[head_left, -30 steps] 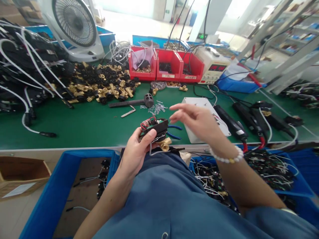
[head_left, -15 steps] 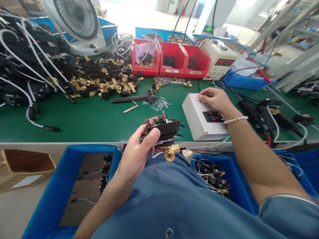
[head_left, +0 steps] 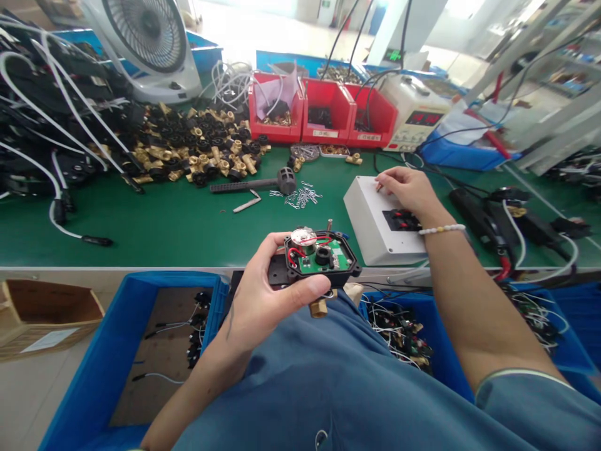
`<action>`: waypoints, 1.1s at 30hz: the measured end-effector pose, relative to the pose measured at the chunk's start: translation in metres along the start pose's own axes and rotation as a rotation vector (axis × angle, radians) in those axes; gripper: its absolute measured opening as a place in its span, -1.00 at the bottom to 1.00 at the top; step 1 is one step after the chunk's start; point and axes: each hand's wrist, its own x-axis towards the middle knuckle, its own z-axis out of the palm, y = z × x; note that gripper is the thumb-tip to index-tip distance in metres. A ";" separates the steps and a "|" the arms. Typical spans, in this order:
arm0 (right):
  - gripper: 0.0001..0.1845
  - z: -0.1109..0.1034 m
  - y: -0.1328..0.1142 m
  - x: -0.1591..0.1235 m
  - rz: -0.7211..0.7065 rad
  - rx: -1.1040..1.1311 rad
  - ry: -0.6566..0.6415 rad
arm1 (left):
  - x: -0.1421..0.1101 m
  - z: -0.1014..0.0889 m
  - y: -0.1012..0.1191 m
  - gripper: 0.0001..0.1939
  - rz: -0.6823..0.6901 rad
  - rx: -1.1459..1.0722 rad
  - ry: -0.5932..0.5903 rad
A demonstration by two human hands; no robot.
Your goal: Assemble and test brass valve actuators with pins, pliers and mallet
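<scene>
My left hand (head_left: 263,291) is wrapped round a motorised valve (head_left: 350,266), its black housing without a lid and facing up. Inside, a green circuit board (head_left: 345,252), a round silver motor (head_left: 303,237) and red wires show. The brass valve body (head_left: 318,307) sticks out underneath, partly hidden by my thumb. On the right, my right hand (head_left: 408,191) reaches over a white control box (head_left: 370,219). Its thumb and forefinger pinch a small metal toggle switch (head_left: 378,186) on the top face. Beside my wrist sits a black and red clip terminal (head_left: 401,220).
A black mallet (head_left: 253,186) and a heap of wire clips (head_left: 303,197) lie on the green bench (head_left: 188,232). Brass fittings (head_left: 201,150) pile up behind. Red bins (head_left: 323,116), a power supply (head_left: 416,116) and a fan (head_left: 145,44) stand at the back. Blue crates (head_left: 117,319) sit below.
My left hand has tipped the valve so the open housing now faces up toward me, and the brass body has swung underneath. My right hand stays at the switch, almost unmoved.
</scene>
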 end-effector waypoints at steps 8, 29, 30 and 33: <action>-0.92 0.001 -0.002 -0.001 0.014 0.014 0.004 | -0.005 0.006 0.013 -0.50 -0.061 0.030 0.028; -0.92 0.000 0.001 0.000 0.000 0.012 0.014 | -0.007 0.006 0.007 -0.43 -0.023 0.050 0.079; -0.92 0.000 0.001 0.001 0.000 0.012 0.010 | -0.005 0.005 0.005 -0.44 -0.027 0.020 0.063; -0.92 -0.001 0.004 0.002 -0.001 0.007 0.002 | 0.000 0.002 -0.001 -0.37 -0.082 -0.116 0.040</action>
